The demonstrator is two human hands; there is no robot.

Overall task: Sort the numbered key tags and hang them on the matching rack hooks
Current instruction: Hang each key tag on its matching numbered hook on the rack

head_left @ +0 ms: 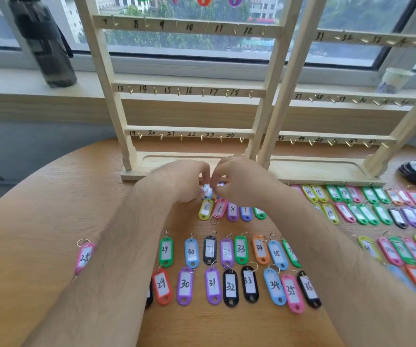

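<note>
My left hand [184, 181] and right hand [244, 182] are curled up tight, fingertips close together, both pinching the small blue tag 6 [207, 191]. I see it at 6 o'clock from the wooden rack [189, 86].

Head-worn view, forward-down, close over table [39, 209] and racks [189, 89].

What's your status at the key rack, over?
Left hand, right hand both pinching tag 6 before the left rack. Hooks 7 to 24 bare. Nothing blocking.
</note>
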